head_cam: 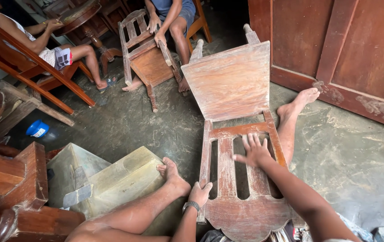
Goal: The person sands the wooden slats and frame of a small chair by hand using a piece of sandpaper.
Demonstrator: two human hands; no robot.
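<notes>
**Hands on chair back**

My right hand (254, 152) lies flat, fingers spread, on the slats. My left hand (199, 193) grips the side rail. The wooden chair (232, 85) lies on its back, centre frame, between my legs on the concrete floor (353, 152).

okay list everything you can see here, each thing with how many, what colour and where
wooden chair: one, pale worn brown, lying on the floor, centre
second chair: one, brown, upper middle, held by a seated co-worker
another seated person: one, upper left
blue tub: one, floor at left
wooden door: reddish brown, upper right
block: one, pale, by wearer's foot
left hand: grips chair's side rail
right hand: flat on back slats
</notes>
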